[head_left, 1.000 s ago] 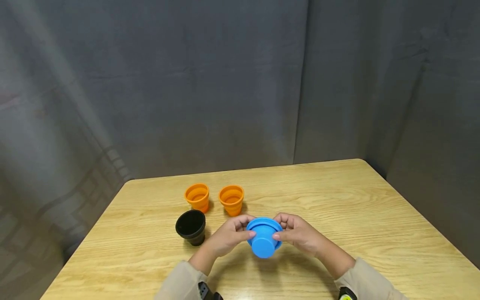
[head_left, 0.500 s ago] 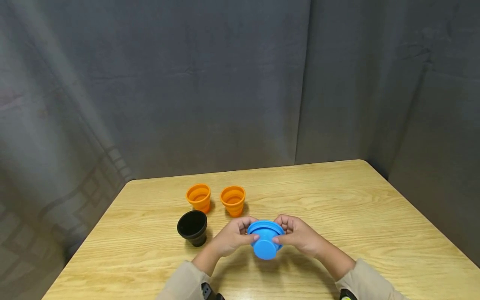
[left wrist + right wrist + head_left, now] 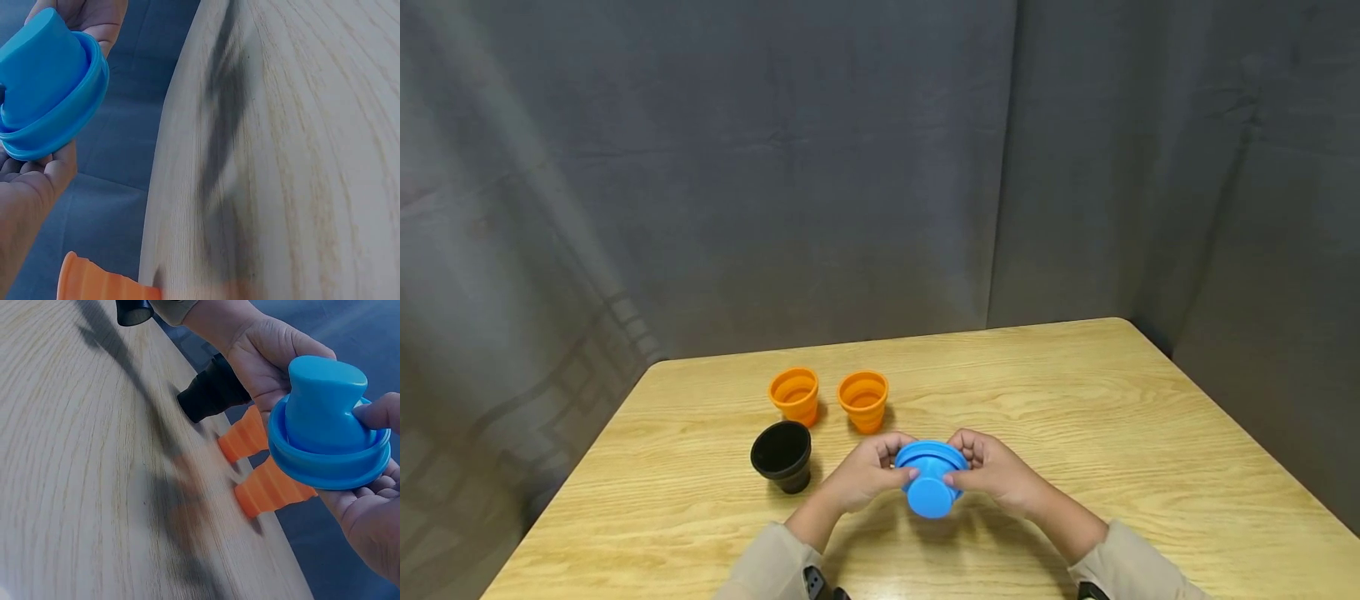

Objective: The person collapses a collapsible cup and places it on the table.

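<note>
A blue collapsible cup (image 3: 930,498), its narrow base turned toward me and its wide rim away, is held above the table in both hands. My left hand (image 3: 871,473) grips its left side and my right hand (image 3: 1000,477) its right side, thumbs on the cup's body and fingers at the rim. In the right wrist view the soft wall of the blue cup (image 3: 325,419) is squeezed inward under the thumbs. Its lower part sits sunk within the wide outer ring, as the left wrist view also shows on the blue cup (image 3: 44,69).
Two orange ribbed cups (image 3: 862,402) stand upright behind my hands, side by side. A black cup (image 3: 782,454) stands left of my left hand. All rest on a wooden table (image 3: 1112,433), whose far edge meets a grey curtain (image 3: 820,183).
The blue cup has tipped slightly, and its base now shows more face-on and its body shorter. Both hands keep their grip; the other cups have not moved.
</note>
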### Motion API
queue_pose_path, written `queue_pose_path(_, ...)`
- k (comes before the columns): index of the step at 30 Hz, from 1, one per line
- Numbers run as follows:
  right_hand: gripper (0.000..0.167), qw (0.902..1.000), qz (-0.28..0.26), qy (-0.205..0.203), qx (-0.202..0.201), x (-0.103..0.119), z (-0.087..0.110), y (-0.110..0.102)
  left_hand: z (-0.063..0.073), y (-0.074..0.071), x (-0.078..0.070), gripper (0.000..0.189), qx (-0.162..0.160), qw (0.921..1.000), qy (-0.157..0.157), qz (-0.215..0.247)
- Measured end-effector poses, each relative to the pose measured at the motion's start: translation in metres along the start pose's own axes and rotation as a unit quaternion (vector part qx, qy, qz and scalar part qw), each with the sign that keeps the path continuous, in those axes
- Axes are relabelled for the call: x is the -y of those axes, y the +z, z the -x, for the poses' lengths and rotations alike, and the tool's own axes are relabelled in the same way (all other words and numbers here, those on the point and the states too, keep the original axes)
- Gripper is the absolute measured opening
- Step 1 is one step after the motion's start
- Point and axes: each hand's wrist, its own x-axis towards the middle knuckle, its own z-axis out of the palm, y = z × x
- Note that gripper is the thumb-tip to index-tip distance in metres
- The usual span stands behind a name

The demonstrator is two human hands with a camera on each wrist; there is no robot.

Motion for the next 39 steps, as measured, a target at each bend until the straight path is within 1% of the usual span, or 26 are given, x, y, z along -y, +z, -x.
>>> queue_pose_path(5, 0.02, 0.9992, 0.031, 0.005, -0.024, 0.003, 0.0, 0.004, -0.002, 0.002, 0.001, 0.025, -0.023, 0.9994, -0.004, -0.023)
queue_pose_path(7, 0.019, 0.9985, 0.041, 0.015, -0.032, 0.004, 0.0, 0.004, -0.003, 0.002, 0.002, 0.023, -0.033, 0.9987, -0.006, -0.038)
queue_pose_path(9, 0.019, 0.9981, 0.043, 0.025, -0.037, 0.004, 0.001, 0.004, -0.002, 0.003, 0.0, 0.021, -0.04, 0.9979, -0.007, -0.051)
queue_pose_path(11, 0.021, 0.9982, 0.035, 0.031, -0.036, 0.004, 0.001, 0.002, -0.001, 0.004, -0.004, 0.02, -0.047, 0.9968, -0.006, -0.065)
queue_pose_path(13, 0.022, 0.999, 0.019, 0.028, -0.027, 0.002, 0.002, 0.001, 0.001, 0.006, -0.011, 0.019, -0.055, 0.9954, -0.002, -0.078)
queue_pose_path(15, 0.023, 0.9999, -0.005, 0.015, -0.007, 0.001, 0.002, -0.001, 0.004, 0.008, -0.018, 0.018, -0.065, 0.994, 0.003, -0.088)
queue_pose_path(17, 0.024, 0.9995, -0.027, 0.001, 0.016, -0.001, 0.002, -0.002, 0.006, 0.009, -0.023, 0.017, -0.073, 0.9928, 0.015, -0.094)
queue_pose_path(19, 0.026, 0.9987, -0.039, -0.01, 0.03, -0.002, 0.002, -0.003, 0.006, 0.009, -0.024, 0.017, -0.08, 0.9916, 0.017, -0.1)
queue_pose_path(21, 0.029, 0.9986, -0.04, -0.015, 0.03, -0.003, 0.003, -0.002, 0.005, 0.008, -0.021, 0.017, -0.082, 0.9916, 0.019, -0.098)
queue_pose_path(25, 0.034, 0.9995, -0.03, -0.012, -0.004, -0.005, 0.003, 0.002, 0.001, 0.005, -0.009, 0.018, -0.081, 0.9923, 0.014, -0.093)
queue_pose_path(29, 0.033, 0.9989, -0.016, 0.007, -0.043, -0.006, 0.001, 0.009, 0.001, 0.001, 0.005, 0.019, -0.084, 0.9918, 0.014, -0.095)
queue_pose_path(32, 0.032, 0.9968, 0.001, 0.021, -0.077, -0.005, -0.001, 0.012, 0.0, 0.0, 0.007, 0.021, -0.086, 0.9915, 0.011, -0.097)
queue_pose_path(34, 0.031, 0.9949, 0.015, 0.026, -0.096, -0.002, -0.001, 0.013, 0.0, -0.001, 0.006, 0.023, -0.08, 0.9925, 0.006, -0.092)
queue_pose_path(37, 0.031, 0.9928, 0.035, 0.029, -0.111, 0.001, -0.001, 0.014, 0.0, -0.001, 0.005, 0.027, -0.057, 0.9965, -0.004, -0.061)
queue_pose_path(39, 0.03, 0.9917, 0.045, 0.031, -0.116, 0.003, 0.0, 0.014, 0.001, -0.002, 0.006, 0.032, -0.035, 0.9991, -0.005, -0.024)
